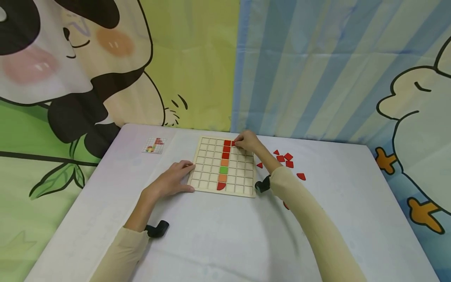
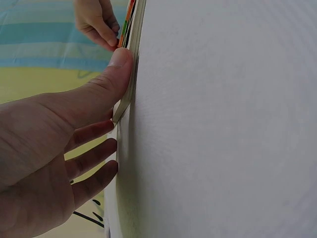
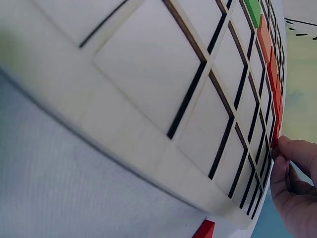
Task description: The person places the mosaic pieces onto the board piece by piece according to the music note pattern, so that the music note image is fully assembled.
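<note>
A pale wooden grid board [image 1: 208, 160] lies on the white table. One column of it holds red square tiles [image 1: 226, 149] at the far end, then an orange tile [image 1: 224, 161], a green tile [image 1: 223, 170], another orange tile [image 1: 222, 178] and a red rounded piece [image 1: 221, 186] nearest me. At the far edge, my right hand [image 1: 248, 141] pinches a small red piece [image 1: 233, 143] in the cell just right of the column. My left hand [image 1: 170, 181] rests at the board's left edge, thumb and fingers spread and touching its side.
Several loose red pieces [image 1: 280, 158] lie right of the board, with a red rounded one [image 1: 301, 176] farther right and a red triangle [image 1: 259, 165] close to its edge. A printed pattern card [image 1: 154, 145] lies at the back left. A cartoon-printed curtain [image 1: 197, 70] hangs behind the table.
</note>
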The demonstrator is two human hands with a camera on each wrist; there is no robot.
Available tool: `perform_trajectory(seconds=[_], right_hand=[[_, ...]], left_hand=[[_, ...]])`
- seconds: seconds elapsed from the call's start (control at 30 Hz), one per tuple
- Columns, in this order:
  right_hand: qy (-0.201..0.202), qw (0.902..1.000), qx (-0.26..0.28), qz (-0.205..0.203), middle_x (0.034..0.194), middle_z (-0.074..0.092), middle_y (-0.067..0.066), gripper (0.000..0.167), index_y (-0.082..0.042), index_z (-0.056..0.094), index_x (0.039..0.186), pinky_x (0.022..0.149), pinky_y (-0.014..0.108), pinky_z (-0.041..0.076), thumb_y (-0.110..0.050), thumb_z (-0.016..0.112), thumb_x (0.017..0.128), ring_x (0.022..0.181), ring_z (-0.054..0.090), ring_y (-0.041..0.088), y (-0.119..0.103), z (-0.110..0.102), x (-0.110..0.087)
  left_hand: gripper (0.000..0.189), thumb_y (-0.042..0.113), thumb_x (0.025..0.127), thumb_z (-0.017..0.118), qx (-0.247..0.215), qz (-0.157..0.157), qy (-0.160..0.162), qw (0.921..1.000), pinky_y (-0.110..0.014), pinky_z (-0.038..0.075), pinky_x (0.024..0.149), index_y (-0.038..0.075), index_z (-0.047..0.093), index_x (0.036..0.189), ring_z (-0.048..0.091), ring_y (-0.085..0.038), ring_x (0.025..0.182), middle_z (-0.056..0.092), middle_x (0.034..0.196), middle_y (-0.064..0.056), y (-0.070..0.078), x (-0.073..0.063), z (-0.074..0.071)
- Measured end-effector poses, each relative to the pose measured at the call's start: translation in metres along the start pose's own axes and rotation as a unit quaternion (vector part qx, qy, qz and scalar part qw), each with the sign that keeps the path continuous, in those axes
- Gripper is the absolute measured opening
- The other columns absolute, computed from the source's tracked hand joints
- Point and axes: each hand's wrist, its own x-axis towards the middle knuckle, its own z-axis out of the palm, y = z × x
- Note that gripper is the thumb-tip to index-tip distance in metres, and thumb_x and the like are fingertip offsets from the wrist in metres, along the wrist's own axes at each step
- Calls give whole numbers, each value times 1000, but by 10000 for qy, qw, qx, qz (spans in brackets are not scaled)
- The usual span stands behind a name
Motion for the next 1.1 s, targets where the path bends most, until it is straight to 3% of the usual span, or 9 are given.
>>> perform_trajectory(seconds=[0.13, 0.3, 0.5, 0.77, 0.93, 1.1], right_hand=[[-30, 9999, 29, -117, 118, 68, 19, 26, 1, 70, 115, 93, 40, 52, -13, 58, 97, 109, 63, 31, 2, -3, -2], [220, 9986, 155, -460, 121, 66, 21, 28, 3, 67, 119, 93, 42, 52, -12, 55, 98, 110, 62, 33, 5, -13, -12], [354, 9952, 78, -914, 119, 65, 22, 28, 3, 66, 119, 91, 44, 53, -10, 54, 98, 109, 62, 34, 21, -38, -44], [379, 9988, -214, -211, 118, 63, 22, 30, 4, 63, 122, 88, 46, 54, -11, 55, 98, 108, 60, 35, 86, -77, -92], [429, 9979, -420, 240, 116, 65, 21, 31, 3, 64, 123, 88, 46, 54, -13, 57, 97, 106, 60, 35, 123, -77, -114], [504, 9967, -507, 395, 115, 64, 20, 31, 1, 64, 121, 87, 44, 55, -15, 61, 95, 104, 58, 33, 138, -70, -133]], left_hand=[[86, 38, 79, 78, -12, -33, -32, 10000, -50, 38, 109, 6, 39, 148, 37, -32, 136, 40, 150, -12, 2, 0, -1], [86, 38, 79, 78, 12, -42, -57, 10000, -50, 39, 109, 5, 39, 148, 37, -32, 136, 40, 150, -13, 4, 0, -1], [86, 39, 79, 78, 39, -23, -46, 10000, -50, 39, 109, 6, 39, 148, 37, -32, 136, 40, 150, -12, 4, 1, -2], [86, 40, 79, 77, 103, -35, -102, 9999, -50, 39, 108, 6, 39, 148, 37, -32, 136, 39, 150, -12, -1, -1, -1], [86, 40, 78, 78, 85, -4, -56, 9999, -51, 39, 108, 6, 40, 148, 37, -33, 135, 40, 150, -13, -3, -1, -3], [87, 39, 79, 78, 5, 61, -69, 10000, -51, 38, 109, 5, 39, 148, 37, -32, 135, 40, 150, -13, -2, 0, -1]])
